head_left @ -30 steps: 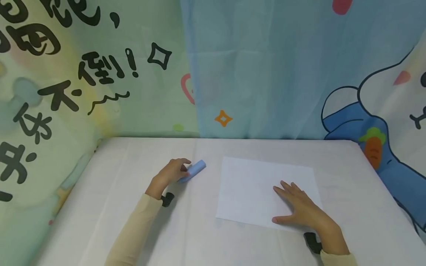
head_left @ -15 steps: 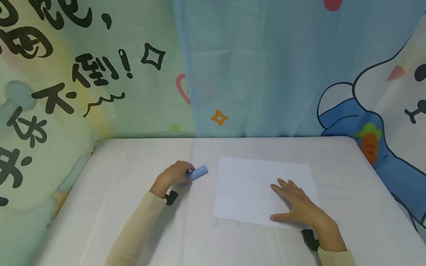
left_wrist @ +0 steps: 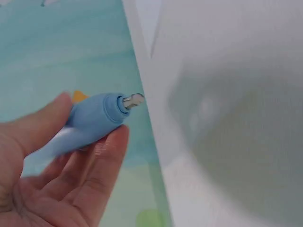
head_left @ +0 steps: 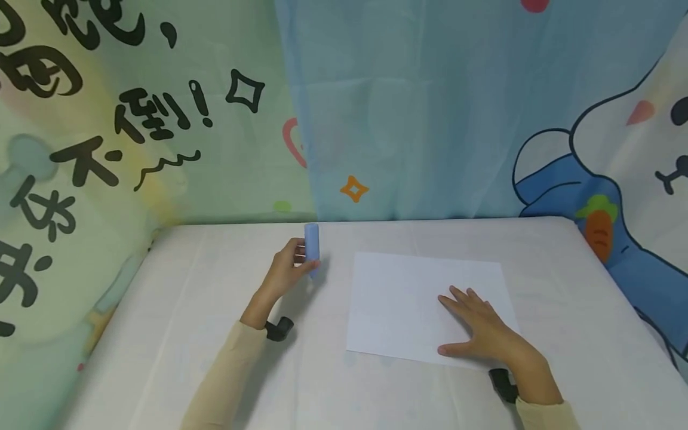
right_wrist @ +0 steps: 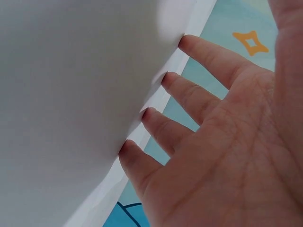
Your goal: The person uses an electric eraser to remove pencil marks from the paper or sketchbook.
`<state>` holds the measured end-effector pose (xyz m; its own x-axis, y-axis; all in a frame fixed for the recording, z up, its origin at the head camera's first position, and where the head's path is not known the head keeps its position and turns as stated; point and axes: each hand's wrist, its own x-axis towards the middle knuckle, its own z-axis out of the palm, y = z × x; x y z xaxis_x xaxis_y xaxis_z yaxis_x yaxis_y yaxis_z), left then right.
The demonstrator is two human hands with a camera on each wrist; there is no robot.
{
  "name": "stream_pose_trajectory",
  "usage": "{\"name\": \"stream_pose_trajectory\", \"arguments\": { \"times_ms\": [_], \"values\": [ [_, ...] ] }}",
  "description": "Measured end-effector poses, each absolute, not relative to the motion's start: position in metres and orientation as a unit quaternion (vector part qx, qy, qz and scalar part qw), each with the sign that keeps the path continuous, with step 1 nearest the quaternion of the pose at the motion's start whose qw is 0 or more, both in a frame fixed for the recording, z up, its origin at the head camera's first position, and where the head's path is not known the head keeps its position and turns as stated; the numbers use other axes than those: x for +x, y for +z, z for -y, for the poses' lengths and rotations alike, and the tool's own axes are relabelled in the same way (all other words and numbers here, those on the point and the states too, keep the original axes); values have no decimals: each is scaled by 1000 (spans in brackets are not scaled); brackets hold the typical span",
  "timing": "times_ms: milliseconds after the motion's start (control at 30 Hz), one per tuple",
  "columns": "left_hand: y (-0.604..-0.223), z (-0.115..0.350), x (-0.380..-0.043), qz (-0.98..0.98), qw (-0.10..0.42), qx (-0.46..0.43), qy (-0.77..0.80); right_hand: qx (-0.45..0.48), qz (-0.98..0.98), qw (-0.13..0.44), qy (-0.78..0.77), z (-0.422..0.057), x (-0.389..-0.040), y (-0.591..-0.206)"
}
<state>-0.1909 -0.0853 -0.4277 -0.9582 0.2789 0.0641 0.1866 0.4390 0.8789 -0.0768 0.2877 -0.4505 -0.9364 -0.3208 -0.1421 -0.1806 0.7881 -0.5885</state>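
Note:
In the head view my left hand point(head_left: 285, 269) pinches a thick light-blue pen-shaped tool point(head_left: 312, 245) between thumb and fingers, holding it upright. The left wrist view shows the tool's blue barrel point(left_wrist: 94, 118) ending in a small silvery metal tip point(left_wrist: 134, 100); its exact kind is unclear. A blank white sheet of paper point(head_left: 398, 304) lies to the right. On its right part my right hand point(head_left: 481, 334) rests with fingers spread. In the right wrist view the fingertips point(right_wrist: 152, 113) of this hand touch the paper point(right_wrist: 71, 104).
A white cloth covers the table point(head_left: 387, 400). Behind it hangs a printed curtain point(head_left: 408, 119) in green and blue, meeting the table's far edge. A small black wrist device point(head_left: 279, 329) sits on the left wrist, another black device point(head_left: 503, 385) on the right.
My left hand has turned the blue tool from lying slanted near the table to upright, lifting it and moving it slightly right. The right hand stays spread on the paper.

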Motion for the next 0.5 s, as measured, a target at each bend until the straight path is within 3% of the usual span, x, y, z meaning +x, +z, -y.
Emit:
{"name": "stream_pose_trajectory", "arguments": {
  "times_ms": [333, 500],
  "values": [
    [-440, 65, -189, -773, -10, 64, 631, -137, -936, 120, -301, -289, -76, -450],
    [-445, 56, -189, -718, 4, 71, 693, -137, -934, 125, -304, -290, -76, -450]
  ]
}}
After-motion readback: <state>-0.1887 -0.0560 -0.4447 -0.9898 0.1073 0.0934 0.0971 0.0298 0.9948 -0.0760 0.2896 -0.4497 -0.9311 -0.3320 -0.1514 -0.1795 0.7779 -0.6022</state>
